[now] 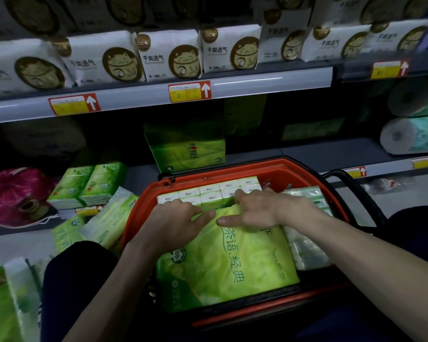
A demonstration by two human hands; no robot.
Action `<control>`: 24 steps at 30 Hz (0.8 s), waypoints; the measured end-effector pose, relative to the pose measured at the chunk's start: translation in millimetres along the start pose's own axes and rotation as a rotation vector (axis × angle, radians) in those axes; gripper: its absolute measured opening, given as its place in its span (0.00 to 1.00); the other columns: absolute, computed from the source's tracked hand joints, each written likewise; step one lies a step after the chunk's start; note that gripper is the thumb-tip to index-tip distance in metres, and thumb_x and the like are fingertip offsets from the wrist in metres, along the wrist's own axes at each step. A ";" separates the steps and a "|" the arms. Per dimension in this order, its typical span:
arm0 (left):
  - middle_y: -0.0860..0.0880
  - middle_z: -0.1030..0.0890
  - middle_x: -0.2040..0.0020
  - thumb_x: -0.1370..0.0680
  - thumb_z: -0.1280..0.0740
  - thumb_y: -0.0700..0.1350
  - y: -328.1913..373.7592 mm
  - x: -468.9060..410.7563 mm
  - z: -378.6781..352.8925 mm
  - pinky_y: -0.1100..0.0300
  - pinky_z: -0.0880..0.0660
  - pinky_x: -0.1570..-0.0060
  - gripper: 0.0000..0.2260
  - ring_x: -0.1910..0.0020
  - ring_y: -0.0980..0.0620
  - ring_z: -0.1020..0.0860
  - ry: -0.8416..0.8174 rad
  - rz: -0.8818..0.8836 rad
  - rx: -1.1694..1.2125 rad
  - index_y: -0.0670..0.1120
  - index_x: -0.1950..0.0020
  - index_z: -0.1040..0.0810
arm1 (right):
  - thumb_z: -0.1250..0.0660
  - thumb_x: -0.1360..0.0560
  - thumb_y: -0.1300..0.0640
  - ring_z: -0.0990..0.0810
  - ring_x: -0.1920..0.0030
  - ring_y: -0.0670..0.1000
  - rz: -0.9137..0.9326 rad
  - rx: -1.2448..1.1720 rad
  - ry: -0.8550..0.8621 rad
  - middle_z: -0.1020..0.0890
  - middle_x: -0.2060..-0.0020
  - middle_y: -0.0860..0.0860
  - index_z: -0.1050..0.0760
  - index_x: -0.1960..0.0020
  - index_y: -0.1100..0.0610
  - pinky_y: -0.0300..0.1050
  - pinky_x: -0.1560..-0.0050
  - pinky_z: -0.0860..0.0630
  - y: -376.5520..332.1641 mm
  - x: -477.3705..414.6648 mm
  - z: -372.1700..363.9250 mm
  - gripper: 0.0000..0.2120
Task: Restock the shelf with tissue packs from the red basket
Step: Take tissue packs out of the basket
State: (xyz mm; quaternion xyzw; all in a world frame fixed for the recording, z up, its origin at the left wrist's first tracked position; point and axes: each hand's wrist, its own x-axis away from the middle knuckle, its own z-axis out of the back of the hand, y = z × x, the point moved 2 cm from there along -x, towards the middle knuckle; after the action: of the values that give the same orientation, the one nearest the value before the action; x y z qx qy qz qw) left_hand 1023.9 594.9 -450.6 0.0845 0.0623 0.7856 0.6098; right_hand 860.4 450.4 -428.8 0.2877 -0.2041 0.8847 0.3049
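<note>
A red basket (277, 170) sits in front of me, below the shelves. A large green tissue pack (227, 265) lies on top inside it. My left hand (176, 225) and my right hand (257, 211) both grip the pack's far edge, fingers curled over it. Behind the hands stands a row of small white tissue packs (208, 191). Pale wrapped packs (307, 245) fill the basket's right side. On the middle shelf (307, 151) stands one green tissue pack (188, 154).
Two green packs (89, 183) sit on a lower shelf at left, with more green packs (104, 223) below and a pink drawstring bag (15, 196) beside them. White cat-print packs (168, 55) line the upper shelf. Paper rolls (410, 134) lie at right. My knees flank the basket.
</note>
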 end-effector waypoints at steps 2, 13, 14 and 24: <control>0.54 0.21 0.69 0.20 0.55 0.71 0.2 3.7 7.1 0.58 0.26 0.66 0.32 0.68 0.59 0.23 0.040 -0.038 -0.029 0.57 0.44 0.15 | 0.40 0.30 0.17 0.35 0.19 0.60 0.020 -0.049 -0.022 0.34 0.18 0.53 0.48 0.15 0.51 0.61 0.22 0.36 2.2 2.7 8.1 0.56; 0.51 0.14 0.61 0.21 0.49 0.72 22.7 29.7 45.7 0.55 0.21 0.61 0.30 0.63 0.50 0.18 0.161 -0.163 -0.184 0.57 0.34 0.18 | 0.29 0.38 0.19 0.50 0.15 0.57 0.105 0.061 -0.057 0.44 0.15 0.48 0.49 0.16 0.33 0.68 0.18 0.51 5.5 16.1 27.0 0.56; 0.50 0.15 0.63 0.22 0.48 0.72 25.3 34.0 48.2 0.55 0.22 0.63 0.30 0.64 0.49 0.18 0.183 -0.170 -0.211 0.57 0.35 0.18 | 0.29 0.38 0.19 0.51 0.15 0.58 0.112 0.057 -0.068 0.46 0.15 0.48 0.49 0.17 0.32 0.68 0.18 0.51 6.3 16.3 27.1 0.57; 0.52 0.17 0.52 0.23 0.39 0.71 73.1 30.7 79.2 0.53 0.20 0.51 0.27 0.53 0.51 0.20 -0.227 -0.139 -0.488 0.53 0.37 0.18 | 0.19 0.42 0.28 0.41 0.19 0.60 0.178 0.034 -0.141 0.42 0.21 0.51 0.50 0.15 0.37 0.62 0.20 0.36 12.6 6.9 24.2 0.64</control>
State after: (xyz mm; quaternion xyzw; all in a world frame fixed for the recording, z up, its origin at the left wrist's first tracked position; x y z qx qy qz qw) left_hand 963.7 606.0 -356.8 0.0179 -0.1918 0.7192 0.6675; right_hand 857.0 431.2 -408.6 0.3352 -0.2347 0.8891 0.2050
